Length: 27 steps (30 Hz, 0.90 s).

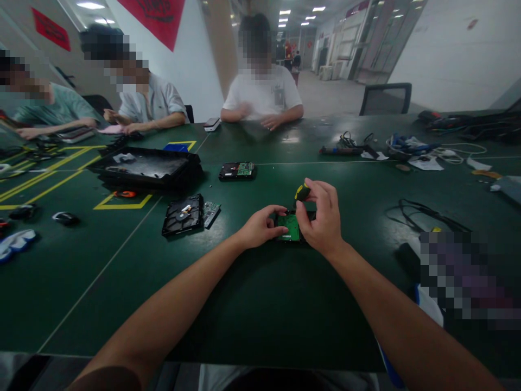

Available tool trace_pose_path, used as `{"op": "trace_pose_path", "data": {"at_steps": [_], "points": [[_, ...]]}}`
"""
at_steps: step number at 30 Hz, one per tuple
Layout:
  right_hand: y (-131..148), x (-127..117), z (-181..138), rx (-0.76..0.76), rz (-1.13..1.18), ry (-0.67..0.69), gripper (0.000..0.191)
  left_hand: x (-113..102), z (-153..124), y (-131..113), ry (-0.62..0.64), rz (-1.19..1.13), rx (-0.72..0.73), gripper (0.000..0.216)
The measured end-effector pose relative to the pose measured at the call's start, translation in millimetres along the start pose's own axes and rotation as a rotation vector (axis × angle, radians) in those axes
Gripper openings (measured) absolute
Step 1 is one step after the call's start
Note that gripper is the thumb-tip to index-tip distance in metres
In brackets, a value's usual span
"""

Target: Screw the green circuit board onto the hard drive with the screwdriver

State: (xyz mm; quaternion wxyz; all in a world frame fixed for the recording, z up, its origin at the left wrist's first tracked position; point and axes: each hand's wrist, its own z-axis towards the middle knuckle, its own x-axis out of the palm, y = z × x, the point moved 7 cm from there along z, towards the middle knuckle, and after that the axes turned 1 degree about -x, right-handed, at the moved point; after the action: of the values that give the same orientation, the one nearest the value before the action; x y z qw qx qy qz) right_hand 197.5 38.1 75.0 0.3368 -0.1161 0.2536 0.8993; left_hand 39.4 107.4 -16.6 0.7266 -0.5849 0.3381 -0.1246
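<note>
A hard drive with a green circuit board (290, 227) lies board side up on the table in front of me. My left hand (262, 227) grips its left edge, thumb on the board and fingers at the far side. In my right hand (324, 217) is a screwdriver with a yellow and black handle (302, 193), held upright over the drive. Its tip is hidden behind my fingers. To the left lies an opened hard drive (183, 215), with a loose circuit board (211, 214) beside it. Farther back rests another hard drive (237, 170).
A black tray (150, 165) with small parts stands at the left. Cables (411, 146) and tools lie at the back right, with a black cable (427, 214) nearer. A computer mouse (65, 218) is far left. Several people sit across the green table (252, 304).
</note>
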Motion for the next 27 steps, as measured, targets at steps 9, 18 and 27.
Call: {"op": "trace_pose_path", "data": {"at_steps": [9, 18, 27], "points": [[-0.7, -2.3, 1.0, -0.007, -0.026, -0.027, 0.056, -0.4, 0.2, 0.8, -0.009, 0.016, 0.0, 0.057], [0.4, -2.2, 0.1, -0.011, -0.019, -0.038, 0.056, -0.1, 0.4, 0.2, -0.013, 0.005, -0.003, 0.057], [-1.0, -3.6, -0.2, -0.009, -0.037, -0.063, 0.054, 0.3, -0.1, 1.2, -0.004, -0.006, -0.011, 0.057]]}}
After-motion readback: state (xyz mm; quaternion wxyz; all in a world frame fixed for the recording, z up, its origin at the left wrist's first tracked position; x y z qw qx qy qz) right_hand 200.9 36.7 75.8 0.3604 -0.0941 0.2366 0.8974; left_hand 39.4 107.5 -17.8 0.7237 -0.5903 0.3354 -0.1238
